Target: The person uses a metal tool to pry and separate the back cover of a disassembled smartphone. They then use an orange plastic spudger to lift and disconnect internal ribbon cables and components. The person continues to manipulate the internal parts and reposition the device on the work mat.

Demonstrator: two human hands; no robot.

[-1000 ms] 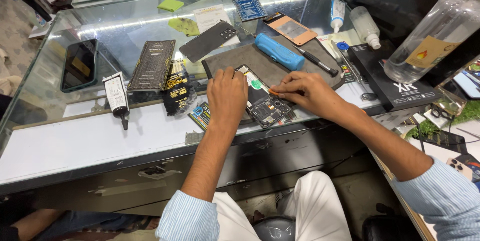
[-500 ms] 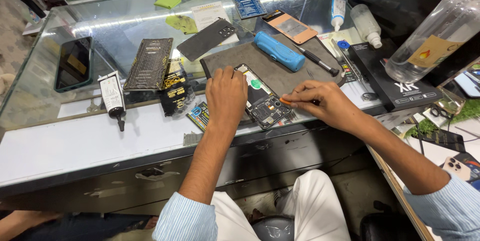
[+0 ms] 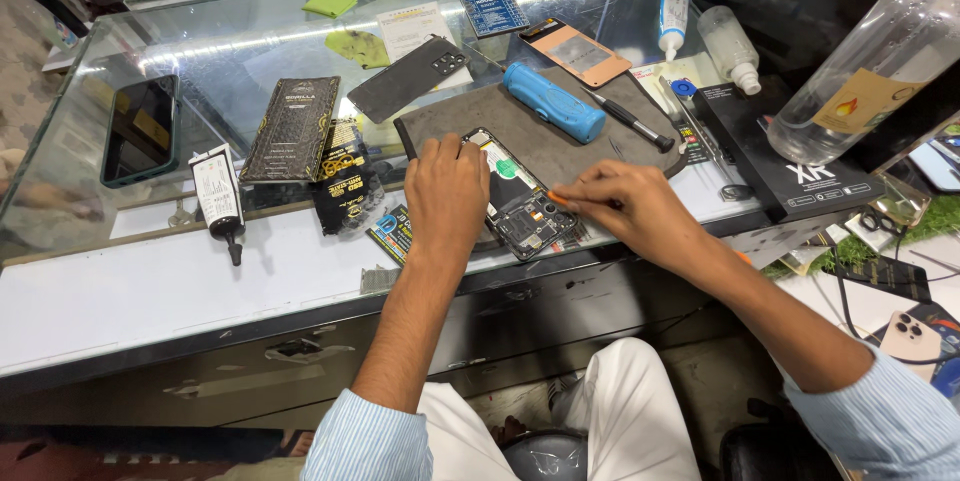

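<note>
Pressing flat on the opened black smartphone with exposed circuit board [image 3: 520, 203], the left hand [image 3: 446, 193] has fingers spread and curled over the phone's upper edge, palm down, nothing pinched. The right hand [image 3: 630, 209] has thumb and forefinger closed tight on a small orange-tipped tool [image 3: 557, 198], tip touching the board. The phone lies on a grey rubber work mat [image 3: 480, 119] atop the glass counter [image 3: 200, 51]. A blue cylindrical tool [image 3: 553, 102] sits on the mat, well apart.
</note>
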